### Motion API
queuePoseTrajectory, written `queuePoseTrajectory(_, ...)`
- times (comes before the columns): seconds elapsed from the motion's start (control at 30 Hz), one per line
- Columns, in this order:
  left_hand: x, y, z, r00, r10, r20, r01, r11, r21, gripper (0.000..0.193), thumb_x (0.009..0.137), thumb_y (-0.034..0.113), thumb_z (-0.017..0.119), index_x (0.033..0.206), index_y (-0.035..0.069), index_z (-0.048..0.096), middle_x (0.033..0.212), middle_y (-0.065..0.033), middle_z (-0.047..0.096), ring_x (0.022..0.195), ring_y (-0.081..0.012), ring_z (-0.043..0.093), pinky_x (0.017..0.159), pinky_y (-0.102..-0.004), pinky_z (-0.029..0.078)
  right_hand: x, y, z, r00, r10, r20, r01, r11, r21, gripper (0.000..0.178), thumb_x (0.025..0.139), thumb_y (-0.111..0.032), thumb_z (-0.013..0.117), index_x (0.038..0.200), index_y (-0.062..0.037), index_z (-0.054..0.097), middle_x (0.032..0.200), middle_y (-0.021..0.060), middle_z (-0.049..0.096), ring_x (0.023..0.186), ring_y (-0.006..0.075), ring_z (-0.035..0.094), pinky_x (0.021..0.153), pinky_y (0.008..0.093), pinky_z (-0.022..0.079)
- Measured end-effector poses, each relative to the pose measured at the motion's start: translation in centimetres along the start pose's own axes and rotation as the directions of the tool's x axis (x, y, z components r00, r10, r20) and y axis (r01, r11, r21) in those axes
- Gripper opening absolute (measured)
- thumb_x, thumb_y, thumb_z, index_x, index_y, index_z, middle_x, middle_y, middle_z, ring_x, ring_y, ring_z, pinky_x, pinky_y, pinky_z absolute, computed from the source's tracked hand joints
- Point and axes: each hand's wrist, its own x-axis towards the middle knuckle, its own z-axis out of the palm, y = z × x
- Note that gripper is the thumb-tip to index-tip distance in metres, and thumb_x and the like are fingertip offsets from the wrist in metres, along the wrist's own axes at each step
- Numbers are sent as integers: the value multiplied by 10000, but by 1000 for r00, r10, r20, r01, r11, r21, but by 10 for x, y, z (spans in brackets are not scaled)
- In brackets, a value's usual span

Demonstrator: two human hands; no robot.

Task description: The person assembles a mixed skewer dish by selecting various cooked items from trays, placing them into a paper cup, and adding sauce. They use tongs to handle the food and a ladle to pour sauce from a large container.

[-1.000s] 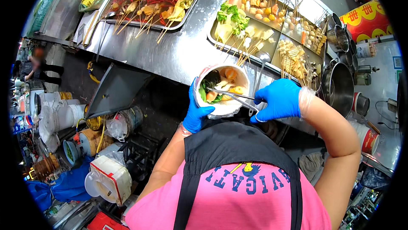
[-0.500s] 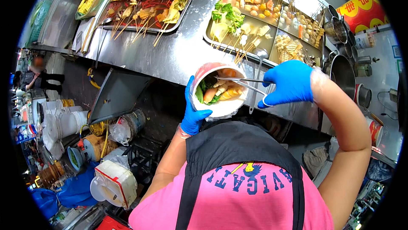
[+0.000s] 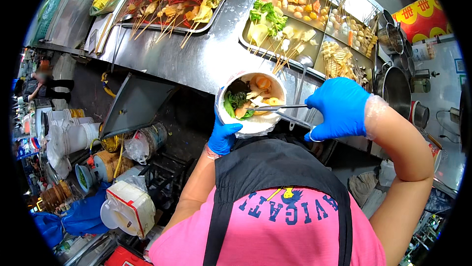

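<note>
Blue-gloved left hand around the side of a white bowl of mixed food, blue-gloved right hand holding metal scissors with tips in the bowl, steel bench beyond with skewer-filled trays and a ladle

Tabletop, long, stainless steel, light glaring white on its middle; panel, grey, slanted, below the near edge; floor, dark grey, left; banner, red and yellow, upper right; pale surface, wall or worktop unclear, far right.
</note>
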Motion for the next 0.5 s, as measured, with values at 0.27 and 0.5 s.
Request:
queuePoseTrajectory(0.27, 4, 3, 12, 979, 140, 148, -154, 984, 89, 1011, 603, 149, 734, 1411, 127, 126, 1370, -115, 303, 1242, -268, 369, 1021, -412, 353, 3, 11, -15, 997, 33, -77, -38, 997, -70, 685, 603, -540, 654, 1045, -20, 602, 866, 195, 617, 831, 352, 595, 740, 409, 484)
queuePoseTrajectory(0.5, -1, 0, 13, 971, 177, 163, -201, 969, 146, 1065, 598, 132, 756, 1420, 128, 80, 1375, -104, 288, 1262, -257, 328, 1042, -384, 311, 25, -5, -25, 991, 112, 72, -99, 981, -169, 683, 594, -574, 653, 962, 0, 616, 795, 187, 623, 780, 350, 612, 703, 408, 493)
